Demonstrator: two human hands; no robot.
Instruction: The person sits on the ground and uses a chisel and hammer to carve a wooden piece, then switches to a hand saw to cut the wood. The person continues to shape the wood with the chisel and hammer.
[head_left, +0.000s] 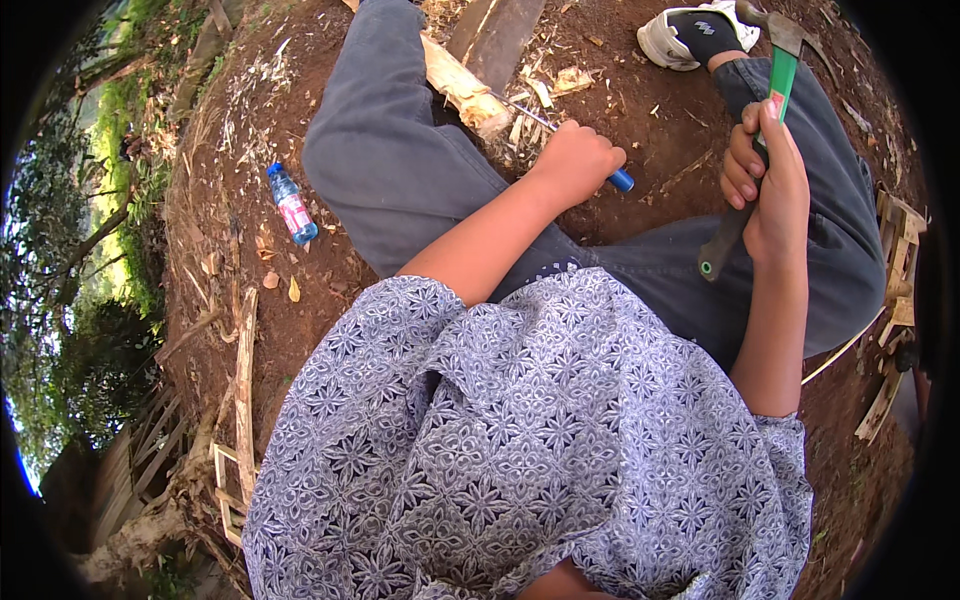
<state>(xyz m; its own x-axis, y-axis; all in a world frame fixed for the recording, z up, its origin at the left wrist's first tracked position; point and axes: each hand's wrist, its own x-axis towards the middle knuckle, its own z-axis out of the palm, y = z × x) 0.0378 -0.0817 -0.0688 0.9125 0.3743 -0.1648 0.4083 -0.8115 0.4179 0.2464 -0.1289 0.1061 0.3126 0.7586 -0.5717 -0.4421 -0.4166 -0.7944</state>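
Note:
My left hand [578, 163] is closed round a blue-handled chisel [621, 180]. Its thin metal shaft runs up and left to a pale, carved piece of wood [462, 82], and the tip appears to meet the wood. In my right hand [770, 185] is a claw hammer [782, 75] with a green and black handle. The hammer is raised upright over my right leg, its metal head at the top, away from the chisel. My fingers wrap the handle about midway. The wood lies between my bent legs, partly hidden by my left leg.
A dark flat board [497, 40] lies beyond the carved wood. Wood chips [545, 90] litter the red-brown soil. To the left lie a blue-capped plastic bottle [291, 205] and a long stick [245, 385]. Split wood pieces [900, 250] are piled at the far right.

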